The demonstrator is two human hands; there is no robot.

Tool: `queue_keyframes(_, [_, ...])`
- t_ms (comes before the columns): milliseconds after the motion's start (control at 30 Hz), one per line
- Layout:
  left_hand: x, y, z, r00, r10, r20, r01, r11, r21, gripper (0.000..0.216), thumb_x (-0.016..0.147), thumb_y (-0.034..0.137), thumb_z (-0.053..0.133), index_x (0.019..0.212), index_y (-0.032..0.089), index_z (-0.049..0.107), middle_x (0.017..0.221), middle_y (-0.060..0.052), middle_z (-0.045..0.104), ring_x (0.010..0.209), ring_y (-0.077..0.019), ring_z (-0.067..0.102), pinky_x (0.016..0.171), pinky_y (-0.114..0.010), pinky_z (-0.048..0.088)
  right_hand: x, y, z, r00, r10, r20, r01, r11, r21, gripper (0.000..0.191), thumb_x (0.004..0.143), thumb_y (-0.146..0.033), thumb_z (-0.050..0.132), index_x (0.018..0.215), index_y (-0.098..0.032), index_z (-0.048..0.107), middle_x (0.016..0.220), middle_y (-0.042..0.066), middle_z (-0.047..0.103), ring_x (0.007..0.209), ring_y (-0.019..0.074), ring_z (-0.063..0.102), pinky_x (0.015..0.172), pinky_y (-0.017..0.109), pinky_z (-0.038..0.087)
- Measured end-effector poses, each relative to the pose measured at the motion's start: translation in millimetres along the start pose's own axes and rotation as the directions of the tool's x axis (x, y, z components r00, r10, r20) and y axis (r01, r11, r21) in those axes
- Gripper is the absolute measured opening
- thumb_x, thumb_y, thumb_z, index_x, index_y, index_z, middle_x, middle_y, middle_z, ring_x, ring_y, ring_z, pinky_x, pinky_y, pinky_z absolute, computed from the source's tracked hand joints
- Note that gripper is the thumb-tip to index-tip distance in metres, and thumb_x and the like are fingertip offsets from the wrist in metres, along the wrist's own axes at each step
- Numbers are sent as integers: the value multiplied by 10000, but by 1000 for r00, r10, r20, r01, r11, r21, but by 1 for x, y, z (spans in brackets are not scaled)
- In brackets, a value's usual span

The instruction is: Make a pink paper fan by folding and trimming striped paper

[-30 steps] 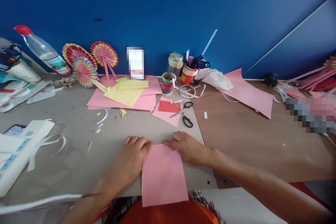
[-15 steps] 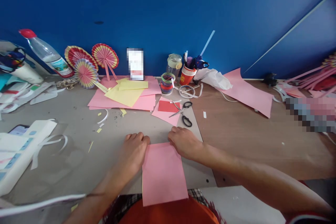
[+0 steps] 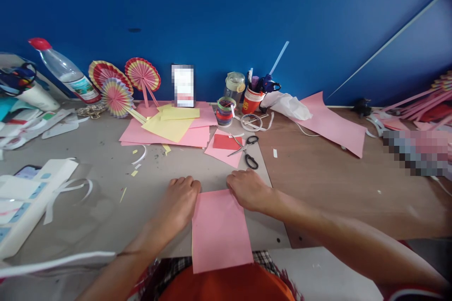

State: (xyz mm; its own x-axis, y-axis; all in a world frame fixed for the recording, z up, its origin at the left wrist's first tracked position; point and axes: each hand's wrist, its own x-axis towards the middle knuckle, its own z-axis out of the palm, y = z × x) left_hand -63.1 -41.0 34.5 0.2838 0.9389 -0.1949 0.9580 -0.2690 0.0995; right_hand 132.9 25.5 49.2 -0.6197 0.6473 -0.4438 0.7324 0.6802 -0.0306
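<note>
Far out at ten o'clock from the hands, a clear plastic bottle with a red cap (image 3: pixel 65 71) leans against the blue wall, with three round pleated paper fans in pink, yellow and red (image 3: pixel 116 96) just to its right. Nearer, the left hand (image 3: pixel 181 200) lies palm down on the grey table mat (image 3: pixel 106 197), its fingers bent at the tips and its thumb side touching the far left corner of a rectangular pink paper sheet (image 3: pixel 219 230). That sheet lies flat at six o'clock, straight in front of the person, with its near edge hanging past the table edge over the lap. It looks thin, light and limp. It would probably slide easily on the smooth mat and crease at a pinch, so the far corners or the long side edges seem the safest places to take it. The right hand (image 3: pixel 249 189) rests palm down on the far right corner, fingers curled over the edge. I cannot tell whether either hand pinches the paper or only presses on it. Black-handled metal scissors (image 3: pixel 247 150) lie at twelve o'clock from the right hand, near it but apart.
</note>
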Motion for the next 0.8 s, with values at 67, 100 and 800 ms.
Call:
queue_keyframes(67, [0,0,1,1000,3,-13,-3,1000,21,220,838,30,423,818,182,580,855,-60,592,786,-217,568,710,-341,377,0,0,1,1000,-20,-22,20,1000,-13,212,755,-67,563,938,-141,639,992,119,660,881,236,629,701,313,383])
queue_keyframes(100, [0,1,2,1000,8,-21,-7,999,33,222,837,27,421,818,180,581,857,-61,591,788,-217,566,711,-340,379,0,1,2,999,-30,-38,29,999,-27,211,758,-75,565,945,-140,639,1008,126,651,894,242,624,709,317,380])
queue_keyframes(800, [-18,-3,25,948,255,-190,-216,955,206,221,837,-11,435,825,177,550,856,-55,531,793,-217,467,759,-355,405,-11,11,50,779,-383,-496,295,922,-249,192,808,-10,478,723,-162,560,718,43,546,661,163,408,650,322,213])
